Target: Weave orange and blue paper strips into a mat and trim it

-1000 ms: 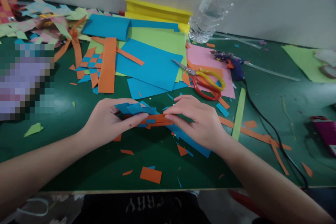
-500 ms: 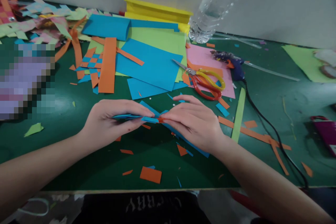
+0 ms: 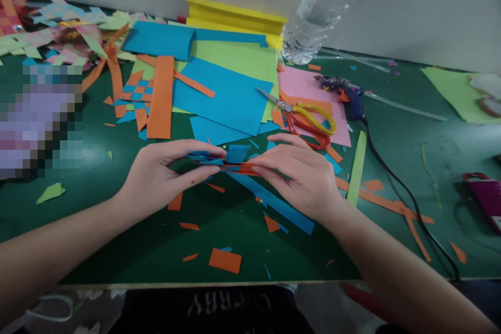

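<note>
Between my two hands is a small piece of interlaced blue and orange paper strips (image 3: 237, 168), seen nearly edge-on just above the table. My left hand (image 3: 164, 169) pinches its blue end between thumb and fingers. At the orange end, my right hand (image 3: 299, 175) is closed with thumb and forefinger on the strips, its other fingers raised a little. One blue flap stands up in the middle of the piece. Beneath my right hand a long blue paper strip (image 3: 287, 210) lies slantwise on the green table.
Scissors (image 3: 309, 120) with red and yellow handles rest on pink paper. Behind them are a glue gun (image 3: 350, 99) with a black cord and a water bottle (image 3: 313, 21). Blue sheets (image 3: 223, 94), a woven checkered piece (image 3: 136, 93), a blurred-out object (image 3: 35, 120) and scraps lie around.
Both hands have lifted slightly away from me with the paper piece and drawn a little apart. More of its orange strips and an upright blue flap now show.
</note>
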{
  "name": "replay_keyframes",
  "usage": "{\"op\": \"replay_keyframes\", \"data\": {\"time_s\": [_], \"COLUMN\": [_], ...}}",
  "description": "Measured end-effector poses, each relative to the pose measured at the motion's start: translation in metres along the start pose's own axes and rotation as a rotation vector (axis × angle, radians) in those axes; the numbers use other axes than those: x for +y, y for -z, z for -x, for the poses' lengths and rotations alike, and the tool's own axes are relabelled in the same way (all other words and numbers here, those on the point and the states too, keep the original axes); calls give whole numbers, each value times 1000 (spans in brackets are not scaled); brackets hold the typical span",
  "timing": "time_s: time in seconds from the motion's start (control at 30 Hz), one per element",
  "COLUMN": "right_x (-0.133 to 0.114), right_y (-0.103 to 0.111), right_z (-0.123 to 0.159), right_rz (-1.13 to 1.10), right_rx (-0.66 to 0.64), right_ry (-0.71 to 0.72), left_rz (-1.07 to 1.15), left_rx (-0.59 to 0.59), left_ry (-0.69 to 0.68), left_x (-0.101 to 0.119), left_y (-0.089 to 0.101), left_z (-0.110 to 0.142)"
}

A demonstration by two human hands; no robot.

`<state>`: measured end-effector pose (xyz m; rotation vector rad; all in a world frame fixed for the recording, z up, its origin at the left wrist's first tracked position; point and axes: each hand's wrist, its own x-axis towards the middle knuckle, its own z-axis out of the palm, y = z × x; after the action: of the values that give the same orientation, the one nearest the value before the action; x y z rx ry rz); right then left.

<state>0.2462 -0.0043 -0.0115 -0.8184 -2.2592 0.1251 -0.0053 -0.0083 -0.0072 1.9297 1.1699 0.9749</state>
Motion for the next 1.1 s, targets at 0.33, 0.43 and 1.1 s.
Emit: {"op": "replay_keyframes", "data": {"time_s": [0.33, 0.43, 1.1], "right_x": [5, 6, 8], "right_y": [-1, -1, -3], "right_z": [-1, -1, 1], "right_rz": [52, 61, 56], "right_rx": [-5, -11, -92], "right_ry": [-61, -65, -117], "left_rz": [-74, -89, -34], "left_rx": [73, 87, 50], "left_ry": [164, 178, 159], "left_x": [0, -5, -7], "left_y": [5, 4, 3], "left_z": [-3, -3, -6]}}
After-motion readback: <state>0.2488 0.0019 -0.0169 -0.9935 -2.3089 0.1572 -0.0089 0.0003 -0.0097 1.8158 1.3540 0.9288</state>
